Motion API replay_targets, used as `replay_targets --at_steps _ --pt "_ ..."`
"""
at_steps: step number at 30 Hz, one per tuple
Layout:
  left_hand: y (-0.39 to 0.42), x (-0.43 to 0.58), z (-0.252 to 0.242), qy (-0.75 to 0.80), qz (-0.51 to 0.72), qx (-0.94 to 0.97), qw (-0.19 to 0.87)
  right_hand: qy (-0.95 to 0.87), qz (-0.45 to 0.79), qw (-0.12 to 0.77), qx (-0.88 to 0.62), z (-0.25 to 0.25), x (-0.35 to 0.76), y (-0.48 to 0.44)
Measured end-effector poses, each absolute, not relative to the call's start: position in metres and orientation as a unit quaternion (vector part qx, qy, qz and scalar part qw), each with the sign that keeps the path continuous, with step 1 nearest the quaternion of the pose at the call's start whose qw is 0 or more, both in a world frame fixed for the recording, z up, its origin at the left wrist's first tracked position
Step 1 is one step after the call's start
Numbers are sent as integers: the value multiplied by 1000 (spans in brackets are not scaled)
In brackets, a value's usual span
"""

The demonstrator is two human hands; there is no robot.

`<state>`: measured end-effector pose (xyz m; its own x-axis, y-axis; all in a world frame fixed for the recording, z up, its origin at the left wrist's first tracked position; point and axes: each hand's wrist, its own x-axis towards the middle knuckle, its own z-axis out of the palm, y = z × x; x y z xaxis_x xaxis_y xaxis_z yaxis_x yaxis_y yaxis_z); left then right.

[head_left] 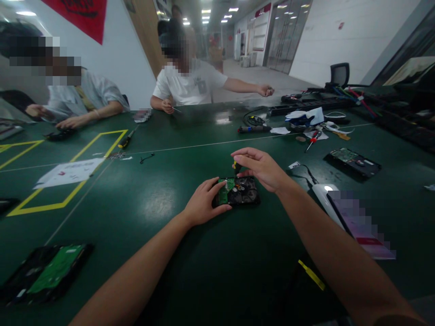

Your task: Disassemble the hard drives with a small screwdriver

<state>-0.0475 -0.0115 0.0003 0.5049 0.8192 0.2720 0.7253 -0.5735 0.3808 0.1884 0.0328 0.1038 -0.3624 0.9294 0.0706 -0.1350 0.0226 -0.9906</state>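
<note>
A black hard drive [242,192] with a green circuit board on its left part lies flat on the green table [217,253]. My left hand [204,203] grips the drive's left end, fingers curled over the board. My right hand [260,167] hovers just above the drive's far edge, fingers pinched round a small screwdriver [236,166] with a yellow-and-black handle that points down at the drive.
Another hard drive [44,271] lies at the near left and a third [351,161] at the right. A white device [326,194], a paper sheet [70,172], yellow tape lines and tools [312,140] lie around. Two people sit across the table.
</note>
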Motion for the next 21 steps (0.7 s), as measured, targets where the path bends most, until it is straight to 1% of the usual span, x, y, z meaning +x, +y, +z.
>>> replay_targets --at_steps 4,11,16,21 --pt "-11 -47 0 451 213 860 108 -551 633 447 -308 104 182 28" --pt "-11 -47 -2 452 210 860 110 -509 659 468 -296 100 184 34" --pt "-11 -47 -1 451 210 860 108 -532 627 457 -340 102 189 36" --pt "-11 -47 0 454 205 860 107 -540 591 471 -370 103 189 35"
